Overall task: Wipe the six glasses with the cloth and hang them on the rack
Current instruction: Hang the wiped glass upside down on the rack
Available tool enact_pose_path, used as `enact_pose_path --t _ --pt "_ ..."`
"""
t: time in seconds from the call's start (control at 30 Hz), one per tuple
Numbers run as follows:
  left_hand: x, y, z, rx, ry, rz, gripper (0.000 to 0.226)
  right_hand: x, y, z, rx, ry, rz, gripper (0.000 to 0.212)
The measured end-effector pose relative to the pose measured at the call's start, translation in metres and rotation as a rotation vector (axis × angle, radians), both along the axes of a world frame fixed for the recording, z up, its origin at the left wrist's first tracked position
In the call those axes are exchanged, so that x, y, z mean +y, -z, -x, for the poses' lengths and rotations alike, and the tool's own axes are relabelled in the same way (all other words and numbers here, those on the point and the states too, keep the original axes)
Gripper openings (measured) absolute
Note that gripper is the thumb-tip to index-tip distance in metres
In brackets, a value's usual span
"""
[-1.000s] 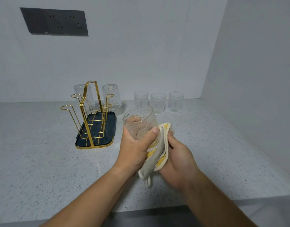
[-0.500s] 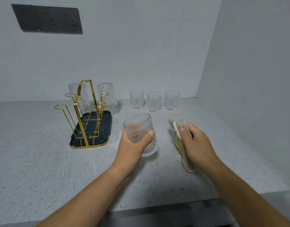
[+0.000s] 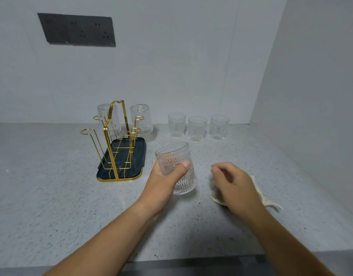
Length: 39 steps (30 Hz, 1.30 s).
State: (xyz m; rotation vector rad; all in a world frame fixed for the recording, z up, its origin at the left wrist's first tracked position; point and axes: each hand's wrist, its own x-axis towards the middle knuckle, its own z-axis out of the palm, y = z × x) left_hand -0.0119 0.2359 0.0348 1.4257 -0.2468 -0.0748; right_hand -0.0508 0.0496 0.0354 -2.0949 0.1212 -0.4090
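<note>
- The rack (image 3: 119, 148), gold wire on a dark tray, stands at the left of the table (image 3: 52, 196); two glasses (image 3: 141, 119) hang upside down on its far pegs, and the near pegs are bare.
- The left hand (image 3: 163, 184) holds a ribbed glass (image 3: 176, 168) just right of the rack, mouth up and tilted slightly away, its fingers wrapped round the wall with the thumb pressed across the front.
- The hinge of the next move, as I judge it: the glass's long axis stands near upright with its mouth up, while the free pegs lie to its left, so it must be turned over before it can go on one. The left hand is the nearer to the rack.
- Three more glasses (image 3: 197, 128) stand upright in a row behind, near the back wall.
- The right hand (image 3: 233, 184) hovers empty, fingers loosely curled, over the cloth (image 3: 271, 204), which lies on the table at the right.
</note>
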Motion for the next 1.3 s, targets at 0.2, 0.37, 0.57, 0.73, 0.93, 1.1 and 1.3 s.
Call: enact_pose_path --t 0.2,0.37,0.57,0.73,0.93,1.1,1.3 --pt "0.009 -0.018 -0.006 -0.067 -0.024 0.031 0.033 0.056 -0.010 -0.014 0.311 -0.425 -0.966 0.045" --pt "0.020 -0.031 -0.014 -0.092 -0.084 0.013 0.059 0.085 -0.014 -0.030 0.334 -0.594 -1.337 0.053" --pt "0.029 -0.051 -0.016 -0.150 -0.037 -0.038 0.035 0.105 -0.023 -0.041 0.228 -0.640 -1.468 0.060" --pt "0.055 -0.072 -0.024 -0.139 -0.041 -0.067 0.055 0.101 -0.048 -0.062 0.114 -0.619 -1.340 0.056" --pt "0.126 -0.124 -0.048 -0.211 -0.291 -0.081 0.077 0.117 -0.109 -0.102 -0.012 -0.549 -0.997 0.052" --pt "0.179 -0.158 -0.079 -0.212 -0.380 -0.084 0.051 0.147 -0.152 -0.145 -0.119 -0.489 -0.534 0.039" --pt "0.216 -0.156 -0.115 -0.174 -0.400 -0.249 0.058 0.194 -0.175 -0.205 -0.198 -0.434 0.066 0.066"
